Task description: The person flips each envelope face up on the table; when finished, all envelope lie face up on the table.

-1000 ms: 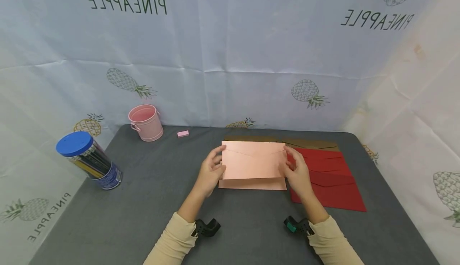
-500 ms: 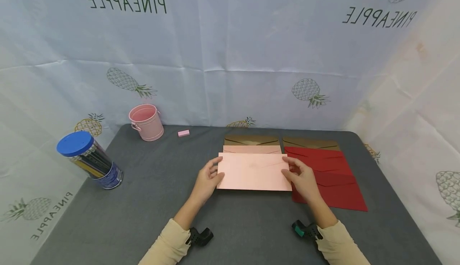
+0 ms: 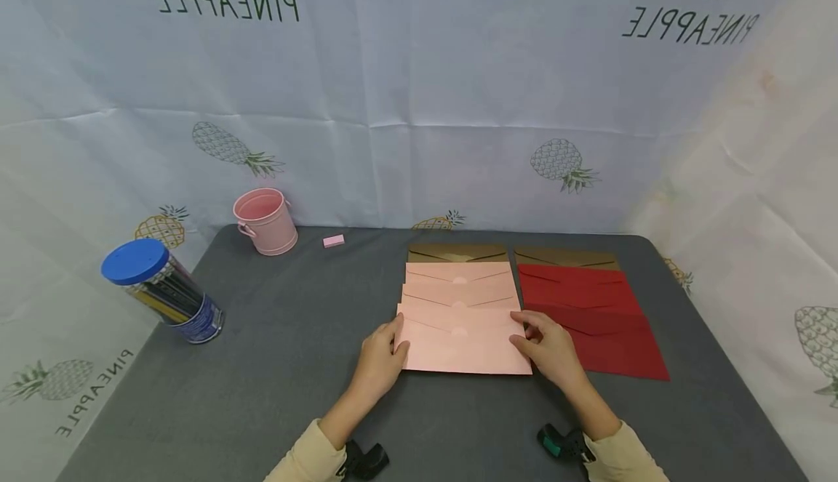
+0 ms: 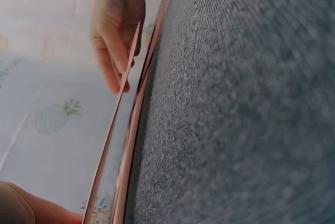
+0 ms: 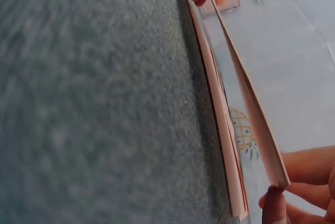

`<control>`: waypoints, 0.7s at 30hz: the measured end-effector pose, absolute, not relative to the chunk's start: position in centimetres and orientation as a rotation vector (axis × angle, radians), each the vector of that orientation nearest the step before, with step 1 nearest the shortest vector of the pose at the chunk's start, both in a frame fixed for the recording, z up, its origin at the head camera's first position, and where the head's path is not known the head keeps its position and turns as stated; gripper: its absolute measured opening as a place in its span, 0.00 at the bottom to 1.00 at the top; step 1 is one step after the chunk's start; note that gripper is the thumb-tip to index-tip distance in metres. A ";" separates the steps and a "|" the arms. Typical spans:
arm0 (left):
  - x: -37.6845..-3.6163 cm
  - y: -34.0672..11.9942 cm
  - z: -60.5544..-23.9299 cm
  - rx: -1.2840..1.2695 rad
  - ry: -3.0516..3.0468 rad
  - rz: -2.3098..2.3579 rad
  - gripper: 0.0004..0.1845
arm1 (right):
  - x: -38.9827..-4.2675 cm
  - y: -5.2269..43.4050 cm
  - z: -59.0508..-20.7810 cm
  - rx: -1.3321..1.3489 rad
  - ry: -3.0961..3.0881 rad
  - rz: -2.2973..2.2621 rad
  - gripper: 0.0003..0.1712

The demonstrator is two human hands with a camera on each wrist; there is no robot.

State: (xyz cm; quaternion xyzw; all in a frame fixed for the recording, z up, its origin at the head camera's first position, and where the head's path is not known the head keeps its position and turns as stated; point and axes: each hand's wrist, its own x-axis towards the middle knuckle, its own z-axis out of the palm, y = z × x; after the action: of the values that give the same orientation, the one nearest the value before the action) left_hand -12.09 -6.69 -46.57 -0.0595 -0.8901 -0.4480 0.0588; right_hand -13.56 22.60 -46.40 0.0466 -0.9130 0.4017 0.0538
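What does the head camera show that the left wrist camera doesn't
Only the head view shows the whole layout: the pink bucket, the jar of pencils, the red envelopes and the fanned pink stack. Only the left wrist view shows, edge-on, that the pink envelope is lifted clear of those beneath it. Both show the grey table and both hands, the left hand and the right hand, gripping that envelope's ends.

On the tabletop (image 3: 275, 395), my left hand (image 3: 380, 362) and right hand (image 3: 550, 347) take the two ends of the nearest envelope (image 3: 461, 347), which overlaps a row of envelopes (image 3: 458, 286) running back to the wall. A second row of envelopes (image 3: 589, 315) lies just right of it. Far left stands a pencil jar (image 3: 160, 293); behind it, a small bucket (image 3: 265, 222), with an eraser (image 3: 333, 241) to its right.
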 end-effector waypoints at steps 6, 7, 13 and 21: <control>-12.2 -6.5 -46.8 -0.156 -2.686 -1.318 0.24 | -13.8 22.4 -46.4 0.138 -2.768 1.157 0.23; -12.2 -6.5 -46.9 -0.151 -2.686 -1.321 0.24 | -13.8 22.4 -46.4 0.139 -2.770 1.148 0.23; -12.2 -6.3 -47.2 -0.127 -2.703 -1.325 0.25 | -14.0 22.4 -46.4 0.141 -2.784 1.102 0.23; -12.1 -6.3 -47.7 -0.147 -2.706 -1.303 0.25 | -14.1 22.2 -46.6 0.169 -2.809 1.082 0.23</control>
State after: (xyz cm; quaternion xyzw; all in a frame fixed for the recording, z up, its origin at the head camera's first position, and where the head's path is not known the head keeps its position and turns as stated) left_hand -12.14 -6.28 -47.71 -0.0488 -0.8979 -0.4324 0.0673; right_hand -14.08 22.25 -46.62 0.0558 -0.9299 0.3581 0.0632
